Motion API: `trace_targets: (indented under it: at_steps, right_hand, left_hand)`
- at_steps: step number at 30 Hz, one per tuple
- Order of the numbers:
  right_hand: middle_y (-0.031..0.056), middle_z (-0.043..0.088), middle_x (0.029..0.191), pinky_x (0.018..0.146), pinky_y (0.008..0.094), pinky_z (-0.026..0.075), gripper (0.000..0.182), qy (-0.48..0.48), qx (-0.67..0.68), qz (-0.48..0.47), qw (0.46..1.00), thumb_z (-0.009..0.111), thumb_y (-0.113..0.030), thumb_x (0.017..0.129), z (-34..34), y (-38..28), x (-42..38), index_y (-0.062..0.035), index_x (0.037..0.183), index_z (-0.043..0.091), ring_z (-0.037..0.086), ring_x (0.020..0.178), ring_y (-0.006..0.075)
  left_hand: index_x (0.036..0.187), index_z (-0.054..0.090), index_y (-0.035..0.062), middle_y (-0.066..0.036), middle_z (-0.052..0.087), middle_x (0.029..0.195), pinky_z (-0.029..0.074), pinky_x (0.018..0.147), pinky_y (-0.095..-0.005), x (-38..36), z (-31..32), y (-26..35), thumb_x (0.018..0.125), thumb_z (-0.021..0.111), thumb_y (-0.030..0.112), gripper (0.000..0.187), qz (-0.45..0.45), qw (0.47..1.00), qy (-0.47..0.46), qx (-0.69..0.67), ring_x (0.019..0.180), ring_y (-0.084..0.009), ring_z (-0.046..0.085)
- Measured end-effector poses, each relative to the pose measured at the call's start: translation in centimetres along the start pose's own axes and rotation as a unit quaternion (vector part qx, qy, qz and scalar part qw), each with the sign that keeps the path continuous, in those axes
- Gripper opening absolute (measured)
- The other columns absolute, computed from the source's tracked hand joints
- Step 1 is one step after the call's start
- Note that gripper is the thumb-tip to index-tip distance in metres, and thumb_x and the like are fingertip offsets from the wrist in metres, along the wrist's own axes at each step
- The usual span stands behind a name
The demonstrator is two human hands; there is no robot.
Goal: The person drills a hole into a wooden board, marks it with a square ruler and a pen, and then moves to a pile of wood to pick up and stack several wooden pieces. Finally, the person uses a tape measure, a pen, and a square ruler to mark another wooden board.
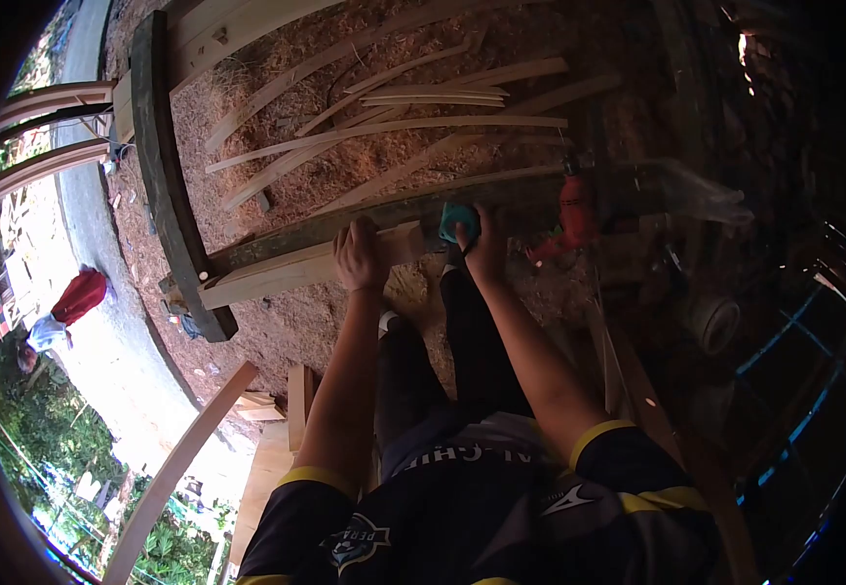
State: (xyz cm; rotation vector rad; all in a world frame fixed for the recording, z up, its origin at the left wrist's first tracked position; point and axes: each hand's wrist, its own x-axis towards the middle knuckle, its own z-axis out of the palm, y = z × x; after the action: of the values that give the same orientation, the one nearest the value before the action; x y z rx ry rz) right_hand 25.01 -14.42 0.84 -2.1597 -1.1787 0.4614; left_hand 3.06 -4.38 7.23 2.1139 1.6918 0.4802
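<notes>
My left hand (360,255) is closed over the upper edge of a pale wooden board (282,276), near its right end. The board lies lengthwise along a darker, weathered beam (384,214). My right hand (484,252) grips a teal tape measure (458,222) just right of the board's end, with the thumb on its case. Whether any tape blade is drawn out cannot be made out. Right of my right hand, a red power drill (576,210) rests on the dark beam.
Several thin wood strips (394,125) lie across the shavings-covered ground beyond the beam. A dark crossbeam (165,166) stands at the left. Loose boards (184,458) are near my left side. A person in red (79,295) is outside at far left. The right side is deeply shadowed.
</notes>
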Motion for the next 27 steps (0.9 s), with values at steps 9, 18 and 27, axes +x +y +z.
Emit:
trace_targets:
  at_steps: [9,18,27]
  right_hand:
    - [0.0222,0.072,0.11,0.096,0.0449,0.057,0.032,-0.007,0.166,0.093,0.982,0.07,-0.024,0.108,-3.6,0.8,-0.1,-0.001,0.13,0.069,0.072,0.105,0.0394]
    - [0.0192,0.075,0.116,0.093,0.0472,0.055,0.018,0.133,-0.083,0.119,0.98,0.064,-0.012,0.104,-19.6,14.4,1.7,-0.005,0.119,0.07,0.072,0.111,0.0369]
    - [0.0165,0.065,0.137,0.113,0.0576,0.043,0.028,0.034,-0.225,-0.055,0.972,0.055,-0.011,0.101,-21.4,25.4,3.9,-0.0148,0.127,0.066,0.06,0.136,0.0375]
  left_hand:
    - [0.115,0.066,0.0145,-0.008,0.075,0.107,0.047,0.101,-0.0522,-0.2,0.1,-0.1,0.106,0.059,0.02,0.013,0.002,0.999,-0.028,0.028,0.108,-0.0369,0.067]
    - [0.131,0.065,0.0049,-0.018,0.067,0.129,0.037,0.116,-0.0548,-1.6,1.5,7.7,0.111,0.052,0.024,0.031,0.115,0.991,-0.011,-0.065,0.123,-0.0417,0.059]
    - [0.131,0.068,0.0085,-0.014,0.067,0.136,0.034,0.118,-0.0514,-4.4,1.5,16.5,0.111,0.047,0.022,0.032,0.201,0.963,-0.101,-0.145,0.132,-0.036,0.057]
